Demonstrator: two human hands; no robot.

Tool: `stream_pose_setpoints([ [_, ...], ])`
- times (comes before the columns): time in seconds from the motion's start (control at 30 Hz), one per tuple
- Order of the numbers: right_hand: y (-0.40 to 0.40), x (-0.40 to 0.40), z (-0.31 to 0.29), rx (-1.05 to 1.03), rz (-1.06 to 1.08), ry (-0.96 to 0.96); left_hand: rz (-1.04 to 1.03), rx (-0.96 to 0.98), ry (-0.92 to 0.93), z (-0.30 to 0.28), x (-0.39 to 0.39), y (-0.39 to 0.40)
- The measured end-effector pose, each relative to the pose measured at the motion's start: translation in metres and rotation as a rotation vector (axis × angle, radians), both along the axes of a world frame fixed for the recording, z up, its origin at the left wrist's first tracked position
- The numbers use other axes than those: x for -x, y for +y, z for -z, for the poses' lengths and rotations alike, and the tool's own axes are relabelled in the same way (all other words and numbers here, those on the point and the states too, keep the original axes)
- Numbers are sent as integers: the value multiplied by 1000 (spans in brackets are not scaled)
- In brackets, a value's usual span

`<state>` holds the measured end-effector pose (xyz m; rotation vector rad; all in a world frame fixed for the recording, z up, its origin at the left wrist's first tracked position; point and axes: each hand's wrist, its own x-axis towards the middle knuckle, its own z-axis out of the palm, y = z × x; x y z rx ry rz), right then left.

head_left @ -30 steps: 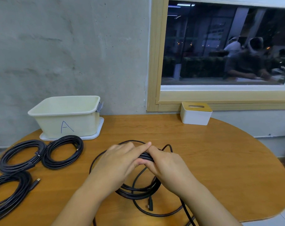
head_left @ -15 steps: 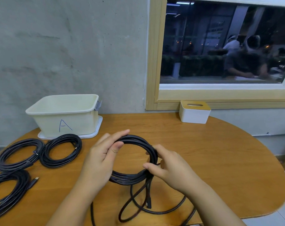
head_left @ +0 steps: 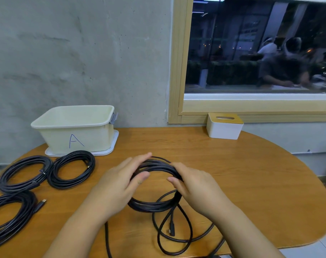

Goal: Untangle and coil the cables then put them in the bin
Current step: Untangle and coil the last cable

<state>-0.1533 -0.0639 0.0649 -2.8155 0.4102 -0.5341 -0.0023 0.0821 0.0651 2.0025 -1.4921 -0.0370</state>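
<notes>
Hands (head_left: 119, 185) round smooth black cable (head_left: 154, 205) loops.

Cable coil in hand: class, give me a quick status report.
Left hand and right hand both grip the black cable coil above the table. Loose tail uncoiled. Bin open, nothing blocking.

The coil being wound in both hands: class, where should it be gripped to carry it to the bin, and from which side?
Probably grip the coil across its bundled strands, at the left and right sides where the left hand and right hand now hold it. Come from above; the loose tail hangs off the near side, so gather that first.
</notes>
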Motion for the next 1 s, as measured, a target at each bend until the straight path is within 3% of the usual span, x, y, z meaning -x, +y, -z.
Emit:
stream_pose_setpoints([
  [0.13, 6, -8, 7, 185, -60, 11, 63, -150, -189, -4, 13, -16],
  [0.23, 10, -10, 8, 160, -54, -36, 41, -159, -235, -7, 21, -25],
  [0.4, 6, -1, 1, -73, -37, -114, 14, -17, -88, -3, 11, -21],
  [0.63, -2, 4, -4, -20, 17, -28, -150, 273, -69, -7, -6, -11],
  [0.83, -13, 10, 1, 23, -33, -6, -212, 385, -92, -25, -18, -8],
  [1.0, -37, 21, 13, 30, 112, 63, -294, 488, 14, -43, -28, 0],
])
